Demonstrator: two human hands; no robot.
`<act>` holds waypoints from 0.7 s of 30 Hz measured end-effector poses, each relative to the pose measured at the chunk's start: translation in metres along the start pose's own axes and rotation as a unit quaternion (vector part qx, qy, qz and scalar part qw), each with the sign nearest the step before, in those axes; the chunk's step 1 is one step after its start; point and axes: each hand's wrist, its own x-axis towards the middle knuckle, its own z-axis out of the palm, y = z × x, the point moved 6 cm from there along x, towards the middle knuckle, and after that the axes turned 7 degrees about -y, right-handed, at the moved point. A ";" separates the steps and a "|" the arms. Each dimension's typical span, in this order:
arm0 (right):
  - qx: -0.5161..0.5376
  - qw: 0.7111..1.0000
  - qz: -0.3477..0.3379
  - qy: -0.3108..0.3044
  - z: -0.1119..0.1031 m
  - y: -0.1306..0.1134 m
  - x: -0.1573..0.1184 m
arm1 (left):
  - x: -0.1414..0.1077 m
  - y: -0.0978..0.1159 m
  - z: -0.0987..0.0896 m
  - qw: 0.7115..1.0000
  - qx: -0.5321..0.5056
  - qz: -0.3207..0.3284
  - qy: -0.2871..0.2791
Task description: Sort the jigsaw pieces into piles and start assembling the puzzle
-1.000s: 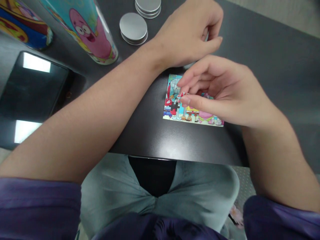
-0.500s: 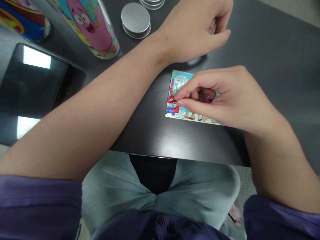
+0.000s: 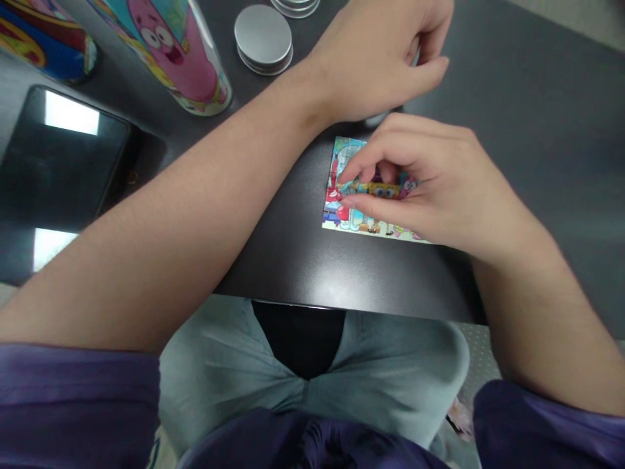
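A small colourful cartoon jigsaw puzzle (image 3: 333, 207) lies flat on the dark table, its pieces fitted together on the visible left part. My right hand (image 3: 430, 179) is over it, thumb and index finger parted above the red figure near the left edge, with nothing seen between them. The palm and fingers cover the puzzle's right side. Beyond the puzzle rests my left hand (image 3: 375, 62), its fingers curled inward and mostly hidden. A pale silvery edge (image 3: 378, 120) shows beneath this hand; I cannot make out what it belongs to.
Round silver tins (image 3: 263, 36) stand behind my left forearm. A tall cartoon-printed can (image 3: 188, 62) is at the back left, beside another printed container (image 3: 53, 45). A black glossy tablet-like device (image 3: 58, 176) lies at the far left. The table edge (image 3: 293, 305) runs before my lap.
My right thumb and index finger have moved from a pinch to apart, showing more of the puzzle between them. My left hand has stayed nearly still.
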 end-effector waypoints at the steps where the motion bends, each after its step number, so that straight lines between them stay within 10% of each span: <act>1: 0.000 1.000 0.004 0.008 -0.003 0.001 0.000 | 0.001 0.000 -0.001 1.000 -0.007 -0.003 -0.005; 8: -0.039 0.978 0.056 0.198 -0.052 0.027 -0.023 | -0.001 -0.015 0.000 0.988 -0.103 0.063 0.094; 14: -0.132 0.895 0.306 0.296 -0.063 0.049 -0.133 | -0.011 -0.013 -0.012 0.964 -0.105 0.113 0.217; 17: -0.070 0.857 0.385 0.335 -0.050 0.062 -0.187 | -0.030 0.042 -0.016 0.957 -0.071 0.126 0.251; 21: -0.024 0.857 0.371 0.357 -0.029 0.062 -0.207 | -0.078 0.184 0.022 0.955 0.007 0.266 0.134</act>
